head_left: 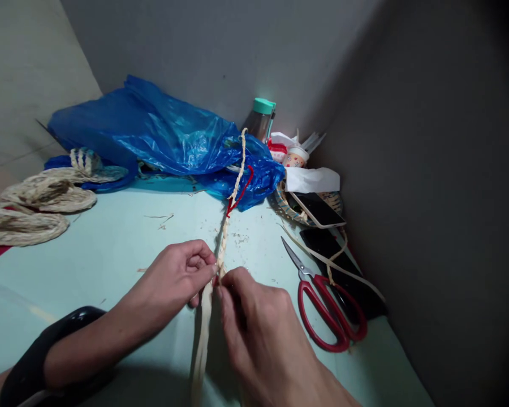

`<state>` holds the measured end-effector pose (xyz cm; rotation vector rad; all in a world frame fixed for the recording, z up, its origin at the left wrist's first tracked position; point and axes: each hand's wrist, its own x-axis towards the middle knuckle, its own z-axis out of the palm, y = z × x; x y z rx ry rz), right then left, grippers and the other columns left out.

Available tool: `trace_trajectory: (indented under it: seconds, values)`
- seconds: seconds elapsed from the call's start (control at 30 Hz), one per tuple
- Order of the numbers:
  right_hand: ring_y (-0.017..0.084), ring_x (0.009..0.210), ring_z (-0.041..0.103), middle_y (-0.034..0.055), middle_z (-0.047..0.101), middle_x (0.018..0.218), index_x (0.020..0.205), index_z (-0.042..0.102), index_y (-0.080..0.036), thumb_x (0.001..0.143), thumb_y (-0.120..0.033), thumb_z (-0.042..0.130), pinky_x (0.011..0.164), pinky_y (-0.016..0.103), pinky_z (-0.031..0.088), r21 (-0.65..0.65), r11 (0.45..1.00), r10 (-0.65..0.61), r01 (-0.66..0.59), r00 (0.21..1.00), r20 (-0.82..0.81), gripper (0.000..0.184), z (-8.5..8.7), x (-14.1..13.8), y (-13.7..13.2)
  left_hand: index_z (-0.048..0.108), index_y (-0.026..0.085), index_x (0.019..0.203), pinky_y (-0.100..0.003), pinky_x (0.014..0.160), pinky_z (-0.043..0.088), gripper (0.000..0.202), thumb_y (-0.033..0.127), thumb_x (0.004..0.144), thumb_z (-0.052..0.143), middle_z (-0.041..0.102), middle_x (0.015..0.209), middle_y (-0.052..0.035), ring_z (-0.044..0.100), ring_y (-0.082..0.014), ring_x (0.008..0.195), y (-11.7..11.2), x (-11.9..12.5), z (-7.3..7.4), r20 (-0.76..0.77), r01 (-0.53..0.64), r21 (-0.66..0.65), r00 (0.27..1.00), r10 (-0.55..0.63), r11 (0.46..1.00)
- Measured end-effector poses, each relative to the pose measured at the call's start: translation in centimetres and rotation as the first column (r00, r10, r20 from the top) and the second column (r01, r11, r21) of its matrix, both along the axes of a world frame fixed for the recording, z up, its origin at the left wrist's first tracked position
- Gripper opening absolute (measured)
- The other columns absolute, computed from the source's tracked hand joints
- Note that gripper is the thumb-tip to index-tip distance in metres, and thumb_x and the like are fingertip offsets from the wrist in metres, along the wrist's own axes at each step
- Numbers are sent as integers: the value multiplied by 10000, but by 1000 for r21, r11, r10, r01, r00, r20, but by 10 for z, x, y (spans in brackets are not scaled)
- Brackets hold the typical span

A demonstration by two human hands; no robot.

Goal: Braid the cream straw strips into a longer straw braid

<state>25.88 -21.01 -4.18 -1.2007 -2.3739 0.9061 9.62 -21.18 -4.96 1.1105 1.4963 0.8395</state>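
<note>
A pale straw-like braid (224,237) runs from the blue plastic bag (165,130) toward me, with a red cord (246,186) tied around it partway up. My left hand (189,268) pinches the braid at its lower end between thumb and finger. Close beside it, my right hand (254,311) is closed with thumb and index finger at the same spot, on the strands. A flat loose strand (202,333) hangs below my fingers toward the near edge. What lies inside the curled fingers of both hands is hidden.
Red-handled scissors (322,305) lie right of my hands, blades pointing away. Behind them are a dark phone-like slab (348,277), a woven basket (286,206) with a phone (318,209) on it, and a bottle (261,116). Woven straw pieces (46,192) lie at left, near grey walls.
</note>
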Motion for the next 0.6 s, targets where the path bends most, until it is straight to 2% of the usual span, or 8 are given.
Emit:
trace_trajectory:
  seconds: [0.1, 0.2, 0.27, 0.37, 0.43, 0.5, 0.57, 0.6]
  values:
    - [171, 520, 556, 56, 637, 662, 927, 547, -163, 833, -138, 431, 492, 284, 308, 39, 991, 120, -125, 987, 103, 151, -1, -2, -3, 544, 182, 687, -222, 475, 280, 163, 317, 731, 624, 465, 520, 70, 383, -88, 481, 1, -2, 2, 9, -27, -4, 1000, 27, 1000]
    - [210, 547, 609, 94, 685, 732, 1085, 573, -72, 724, -85, 501, 460, 310, 268, 164, 954, 193, -251, 933, 304, 368, -9, -6, -4, 574, 172, 693, -220, 476, 241, 140, 293, 753, 609, 432, 508, 77, 341, -78, 480, 1, -6, 3, 51, 12, -6, 999, -12, 1000]
    - [230, 565, 630, 123, 697, 769, 1192, 540, 3, 752, -74, 484, 438, 327, 235, 291, 898, 207, -330, 901, 382, 450, -16, -9, -5, 591, 168, 714, -219, 479, 234, 150, 300, 784, 605, 448, 522, 74, 339, -74, 485, 0, -6, 2, 98, 31, 0, 995, -31, 1000]
    - [236, 604, 635, 140, 691, 791, 1179, 556, 24, 821, -46, 416, 454, 334, 277, 441, 819, 205, -367, 905, 372, 390, -20, -9, -6, 585, 169, 750, -216, 497, 258, 154, 308, 805, 617, 544, 600, 53, 380, -72, 506, -3, -4, 0, 213, 11, -19, 977, -7, 1000]
    - [229, 647, 623, 119, 683, 795, 1096, 610, -46, 856, -90, 431, 512, 330, 342, 456, 826, 222, -332, 934, 279, 302, -17, -5, -5, 568, 174, 771, -215, 520, 292, 132, 290, 802, 624, 558, 625, 51, 421, -79, 529, -6, -2, -1, 308, -9, -42, 951, 21, 999]
    - [218, 718, 607, 92, 668, 805, 996, 638, -123, 899, -180, 454, 604, 327, 395, 412, 890, 174, -196, 981, 90, 215, -10, -1, -3, 558, 175, 781, -216, 550, 327, 109, 257, 791, 629, 539, 627, 57, 456, -89, 564, -8, -1, 0, 374, -36, -52, 926, 53, 998]
    - [211, 804, 594, 87, 655, 860, 946, 624, -155, 926, -269, 475, 708, 332, 423, 277, 960, 0, 38, 991, -134, 189, -3, 1, 2, 562, 169, 785, -218, 580, 353, 92, 222, 774, 637, 537, 645, 54, 480, -94, 600, -9, 0, 2, 412, -65, -40, 908, 76, 997]
    - [207, 841, 589, 89, 652, 894, 969, 611, -158, 932, -297, 483, 753, 334, 428, 156, 980, -91, 126, 972, -216, 193, -1, 1, 5, 566, 164, 785, -219, 592, 364, 86, 213, 771, 636, 547, 660, 47, 492, -97, 614, -10, 0, 2, 426, -74, -32, 901, 80, 997]
